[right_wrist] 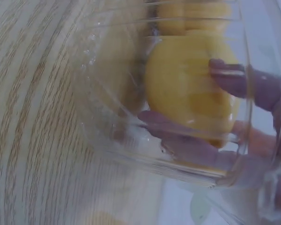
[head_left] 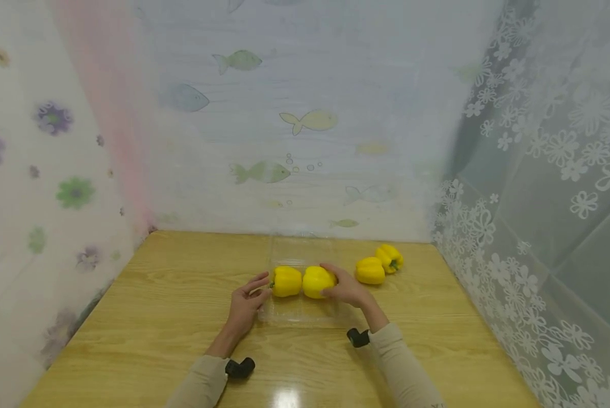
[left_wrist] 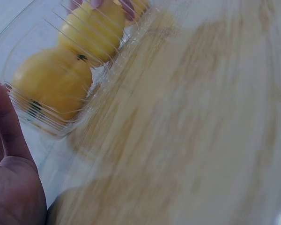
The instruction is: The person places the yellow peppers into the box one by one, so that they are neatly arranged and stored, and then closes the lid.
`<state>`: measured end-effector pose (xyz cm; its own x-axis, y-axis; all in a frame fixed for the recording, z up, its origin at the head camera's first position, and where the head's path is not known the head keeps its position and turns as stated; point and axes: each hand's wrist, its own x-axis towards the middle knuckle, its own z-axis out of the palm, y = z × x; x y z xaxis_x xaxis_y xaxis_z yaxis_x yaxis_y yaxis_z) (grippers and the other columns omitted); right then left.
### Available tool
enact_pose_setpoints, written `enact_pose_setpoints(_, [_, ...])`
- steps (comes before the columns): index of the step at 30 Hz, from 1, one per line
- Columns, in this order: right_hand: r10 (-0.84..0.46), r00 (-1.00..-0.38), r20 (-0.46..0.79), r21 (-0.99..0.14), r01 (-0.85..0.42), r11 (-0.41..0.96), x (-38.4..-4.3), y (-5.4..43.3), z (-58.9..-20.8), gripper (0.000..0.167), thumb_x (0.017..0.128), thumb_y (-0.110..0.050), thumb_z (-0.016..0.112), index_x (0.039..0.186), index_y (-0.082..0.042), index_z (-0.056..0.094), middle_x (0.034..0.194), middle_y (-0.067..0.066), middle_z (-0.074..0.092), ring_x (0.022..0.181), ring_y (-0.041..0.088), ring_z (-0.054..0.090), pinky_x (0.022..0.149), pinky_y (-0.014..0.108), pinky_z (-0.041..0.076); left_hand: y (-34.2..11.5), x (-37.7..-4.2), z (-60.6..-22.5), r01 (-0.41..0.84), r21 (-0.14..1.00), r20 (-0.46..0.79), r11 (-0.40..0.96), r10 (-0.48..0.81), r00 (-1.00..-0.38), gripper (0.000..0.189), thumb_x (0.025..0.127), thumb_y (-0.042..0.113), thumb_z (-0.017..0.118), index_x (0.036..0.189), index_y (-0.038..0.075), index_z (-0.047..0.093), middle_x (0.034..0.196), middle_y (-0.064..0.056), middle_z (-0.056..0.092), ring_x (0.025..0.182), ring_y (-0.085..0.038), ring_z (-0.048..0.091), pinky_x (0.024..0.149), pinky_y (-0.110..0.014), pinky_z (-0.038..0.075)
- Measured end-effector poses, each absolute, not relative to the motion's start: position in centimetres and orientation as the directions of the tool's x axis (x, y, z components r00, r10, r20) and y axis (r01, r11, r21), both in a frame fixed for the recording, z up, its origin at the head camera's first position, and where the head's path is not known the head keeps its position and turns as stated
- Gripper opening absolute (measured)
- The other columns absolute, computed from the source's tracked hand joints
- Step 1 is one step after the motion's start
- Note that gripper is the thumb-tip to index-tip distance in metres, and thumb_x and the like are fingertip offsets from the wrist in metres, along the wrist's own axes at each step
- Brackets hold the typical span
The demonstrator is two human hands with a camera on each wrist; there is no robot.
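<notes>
A clear plastic container [head_left: 284,313] lies on the table with its lid [head_left: 305,246] folded back. Two yellow bell peppers sit side by side in it: a left bell pepper [head_left: 287,281], its green stem facing left, and a right bell pepper [head_left: 317,282]. My right hand [head_left: 351,289] holds the right pepper, thumb and fingers spread around it; the right wrist view shows the fingertips [right_wrist: 225,77] through the plastic wall. My left hand [head_left: 246,303] is at the container's left side. In the left wrist view its extended fingers [left_wrist: 7,122] reach the container's edge.
Two more yellow bell peppers, a nearer bell pepper [head_left: 370,271] and a farther bell pepper [head_left: 389,259], lie on the wooden table [head_left: 182,283] right of the container. A fish-patterned curtain [head_left: 305,170] hangs behind the table, with patterned sheets at both sides.
</notes>
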<state>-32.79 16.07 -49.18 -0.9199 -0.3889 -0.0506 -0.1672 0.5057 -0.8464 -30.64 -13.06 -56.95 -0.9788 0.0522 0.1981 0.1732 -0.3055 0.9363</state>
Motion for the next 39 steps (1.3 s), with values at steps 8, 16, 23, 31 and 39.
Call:
enact_pose_setpoints(8, [-0.356, -0.932, -0.073, -0.877, -0.110, 0.468, -32.57, 15.93, -49.32, 0.071, 0.098, -0.013, 0.070, 0.158, -0.004, 0.034, 0.162, 0.024, 0.029, 0.140, 0.045, 0.041, 0.091, 0.048, 0.058, -12.96, -30.47, -56.87, 0.174, 0.932, 0.201, -0.319, 0.054, -0.978, 0.039, 0.093, -0.004, 0.069, 0.130, -0.013, 0.062, 0.151, -0.016, 0.050, 0.079, -0.006, 0.059, 0.049, -0.015, 0.044])
enact_pose_setpoints(16, [-0.339, -0.938, -0.070, -0.860, -0.116, 0.497, -32.35, 15.60, -49.42, 0.068, 0.099, -0.009, 0.066, 0.158, -0.003, 0.033, 0.163, 0.024, 0.029, 0.138, 0.043, 0.044, 0.086, 0.046, 0.060, -13.08, -30.56, -57.06, 0.182, 0.935, 0.211, -0.304, 0.064, -0.975, 0.041, 0.094, -0.002, 0.070, 0.132, -0.013, 0.060, 0.153, -0.017, 0.048, 0.079, -0.005, 0.059, 0.049, -0.015, 0.044])
enact_pose_setpoints(23, [-0.309, -0.949, -0.070, -0.844, -0.108, 0.525, -32.16, 15.61, -49.33, 0.068, 0.098, -0.009, 0.068, 0.158, -0.006, 0.036, 0.162, 0.024, 0.031, 0.128, 0.040, 0.054, 0.083, 0.046, 0.060, -13.05, -30.58, -56.97, 0.172, 0.940, 0.200, -0.294, 0.067, -0.977, 0.041, 0.093, -0.001, 0.071, 0.131, -0.011, 0.062, 0.152, -0.015, 0.049, 0.079, -0.006, 0.059, 0.050, -0.015, 0.045])
enact_pose_setpoints(31, [-0.304, -0.950, -0.071, -0.860, -0.097, 0.501, -32.02, 15.71, -49.24, 0.067, 0.097, -0.006, 0.068, 0.157, -0.006, 0.038, 0.161, 0.027, 0.030, 0.132, 0.045, 0.051, 0.084, 0.047, 0.060, -13.04, -30.49, -56.90, 0.177, 0.939, 0.204, -0.294, 0.064, -0.977, 0.039, 0.094, -0.002, 0.070, 0.131, -0.012, 0.062, 0.153, -0.017, 0.048, 0.079, -0.005, 0.059, 0.049, -0.015, 0.044])
enact_pose_setpoints(39, [-0.345, -0.937, -0.063, -0.903, -0.094, 0.420, -32.28, 16.15, -49.41, 0.063, 0.099, 0.001, 0.062, 0.157, -0.003, 0.037, 0.163, 0.027, 0.026, 0.142, 0.052, 0.036, 0.085, 0.050, 0.060, -12.91, -30.45, -56.89, 0.171, 0.941, 0.196, -0.292, 0.057, -0.979, 0.039, 0.093, -0.002, 0.070, 0.130, -0.011, 0.062, 0.152, -0.015, 0.050, 0.079, -0.005, 0.059, 0.050, -0.016, 0.045])
